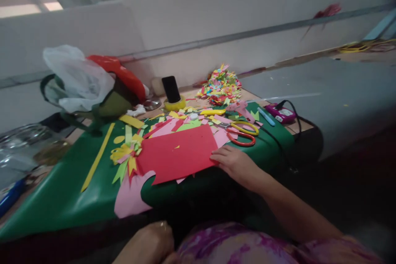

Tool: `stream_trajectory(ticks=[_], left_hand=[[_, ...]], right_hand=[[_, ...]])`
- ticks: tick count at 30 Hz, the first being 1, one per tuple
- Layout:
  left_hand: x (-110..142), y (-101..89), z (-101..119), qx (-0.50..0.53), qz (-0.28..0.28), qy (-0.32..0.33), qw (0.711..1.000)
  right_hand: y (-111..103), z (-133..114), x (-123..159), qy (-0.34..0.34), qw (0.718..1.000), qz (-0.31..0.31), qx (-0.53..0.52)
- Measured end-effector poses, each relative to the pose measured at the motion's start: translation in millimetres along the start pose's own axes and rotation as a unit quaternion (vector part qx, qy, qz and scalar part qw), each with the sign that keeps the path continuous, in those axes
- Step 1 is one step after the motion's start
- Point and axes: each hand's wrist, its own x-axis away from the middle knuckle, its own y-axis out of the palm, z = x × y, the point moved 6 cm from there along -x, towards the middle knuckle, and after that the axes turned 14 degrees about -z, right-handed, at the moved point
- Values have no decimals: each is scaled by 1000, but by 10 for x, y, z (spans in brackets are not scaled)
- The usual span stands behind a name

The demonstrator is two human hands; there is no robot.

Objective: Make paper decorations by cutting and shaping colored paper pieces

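My right hand (236,167) is at the right corner of a sheet of red paper (177,152), fingers closed over its edge, the thumb hidden. The sheet lies on paper scraps over a green cover (71,194). Low in the view, near my clothing, my left hand (151,243) is curled closed; whatever it may hold is hidden. A yellow, green and pink paper-strip bow (128,154) touches the sheet's left end. Pink paper (133,198) with a curved cut-out hangs over the front edge. Red- and yellow-handled scissors (241,142) lie beyond my right hand.
Behind the sheet are a pink glue gun (239,108), a yellow cutter (213,112), a tape roll (179,103) with a phone (170,89), and a colourful paper pile (222,84). Bags (82,82) stand at left. A cord (274,142) crosses the right side.
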Motion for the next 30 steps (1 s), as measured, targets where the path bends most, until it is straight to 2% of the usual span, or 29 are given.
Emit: stream_trajectory(ticks=[2,3,6,9,11,13,16,17,18,19,20,22,24,26,30], left_hand=[[-26,-26,88,16,-35,41,998],[-60,-71,90,9,-17,38,999],[-248,-198,-41,-43,89,-27,995],[-525,-212,-233,-94,115,-88,985],[-674,-236,-362,-111,107,-124,980],[-726,-321,-502,-120,121,-193,966],[-628,-497,-629,-128,202,-298,924],[-589,-529,-626,-129,229,-308,914],[-566,-535,-602,-127,249,-302,911],[-558,-517,-562,-123,261,-285,914],[-564,-478,-511,-117,266,-261,921],[-597,-363,-403,-108,263,-211,935],[-619,-250,-344,-102,256,-192,942],[-602,-190,-369,-96,262,-213,936],[-476,-254,-508,-51,313,-248,915]], right_hand=[[-18,30,12,-11,1000,15,-5],[-35,43,6,-15,1000,15,-9],[-119,76,-62,-30,999,-14,-34],[-290,101,-178,-40,997,-13,-64],[-450,102,-242,-45,996,40,-64],[-598,101,-248,-32,990,125,-49],[-706,108,-98,25,961,274,-43],[-683,97,-35,36,952,299,-48],[-627,73,9,38,952,299,-52],[-538,37,27,33,961,269,-54],[-420,-8,21,21,975,214,-52],[-146,-93,-5,2,997,71,-40],[62,-125,-13,7,999,-33,-31],[146,-116,-14,16,997,-68,-33],[139,-81,-2,18,996,-72,-41]])
